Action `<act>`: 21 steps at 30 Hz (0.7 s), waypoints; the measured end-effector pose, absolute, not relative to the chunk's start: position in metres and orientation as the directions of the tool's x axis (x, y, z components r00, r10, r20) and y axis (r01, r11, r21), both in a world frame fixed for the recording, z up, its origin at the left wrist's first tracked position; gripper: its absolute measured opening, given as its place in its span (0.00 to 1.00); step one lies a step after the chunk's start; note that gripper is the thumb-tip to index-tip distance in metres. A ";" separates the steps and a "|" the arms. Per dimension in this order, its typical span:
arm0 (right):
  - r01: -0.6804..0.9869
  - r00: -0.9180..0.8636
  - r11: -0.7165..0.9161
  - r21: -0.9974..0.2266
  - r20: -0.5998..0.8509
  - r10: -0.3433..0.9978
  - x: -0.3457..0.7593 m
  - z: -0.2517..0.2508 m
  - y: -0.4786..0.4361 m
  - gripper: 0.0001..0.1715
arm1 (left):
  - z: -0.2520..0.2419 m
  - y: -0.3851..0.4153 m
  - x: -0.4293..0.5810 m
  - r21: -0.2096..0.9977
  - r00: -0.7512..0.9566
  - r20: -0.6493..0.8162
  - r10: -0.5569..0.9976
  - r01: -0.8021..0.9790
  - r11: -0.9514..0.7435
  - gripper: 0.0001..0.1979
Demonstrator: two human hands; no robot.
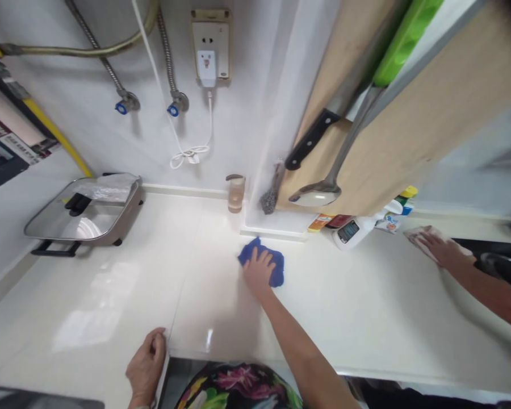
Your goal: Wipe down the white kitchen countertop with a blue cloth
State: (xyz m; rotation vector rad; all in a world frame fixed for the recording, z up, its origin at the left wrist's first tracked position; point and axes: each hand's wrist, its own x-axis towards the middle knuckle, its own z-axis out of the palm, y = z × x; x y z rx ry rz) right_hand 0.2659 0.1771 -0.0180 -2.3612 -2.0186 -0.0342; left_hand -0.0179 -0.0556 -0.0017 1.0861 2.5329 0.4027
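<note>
Right fingers spread flat on blue cloth, which lies beneath and to the right of them; right forearm slants back toward near right. Left fingers curled narrow, beside the tabletop's near edge. Just beyond right fingers: pillar base. Leftward, open tabletop reaches lidded pan.

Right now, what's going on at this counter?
The person's right hand is spread on a blue cloth on the white countertop. Their left hand, loosely curled, is at the front edge. At the far right, another person's hand is on a pale cloth. A lidded pan sits to the left, and a white bottle stands near the wall.
</note>
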 end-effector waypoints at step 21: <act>0.739 -0.647 0.661 -0.125 0.137 0.750 0.292 -0.039 0.071 0.37 | -0.042 -0.077 -0.029 0.652 -0.489 -0.128 0.863 0.614 0.445 0.16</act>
